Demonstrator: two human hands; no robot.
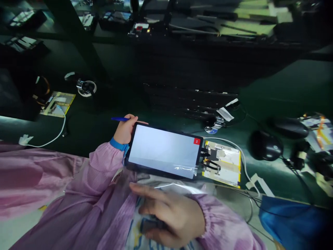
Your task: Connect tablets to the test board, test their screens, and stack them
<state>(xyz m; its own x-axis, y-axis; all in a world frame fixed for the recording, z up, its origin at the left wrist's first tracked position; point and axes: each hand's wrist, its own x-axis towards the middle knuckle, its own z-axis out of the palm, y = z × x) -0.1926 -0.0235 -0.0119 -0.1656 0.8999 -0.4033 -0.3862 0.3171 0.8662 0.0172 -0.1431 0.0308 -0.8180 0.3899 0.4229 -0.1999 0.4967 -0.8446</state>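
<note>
Screen unit: lit near-white, red patch at its upper right corner, at the near edge of the green bench, tilted a bit in view. All places below are relative to it.

Left hand at its upper left corner, closed on the edge, with a blue pen tucked in the same grip. Edge hold probably keeps the display face unobstructed; pen likely parked there to save putting it down. Blue wristband on that wrist, maybe an anti-static strap.

Clear film along the lower edge, catching glare. Right hand just below the screen, motion-blurred, fingers apart and loosely bent, nothing visible in the grip. Can't tell if it touches the film.

Directly right: yellow-edged board, black ribbon leads running to the screen. Short leads probably dictate the side-by-side layout. White cable loops round the board, taped down at lower right, presumably against snagging.

Farther right: black rounded object, identity unclear. Well off to the left: second board, own white cable.
</note>
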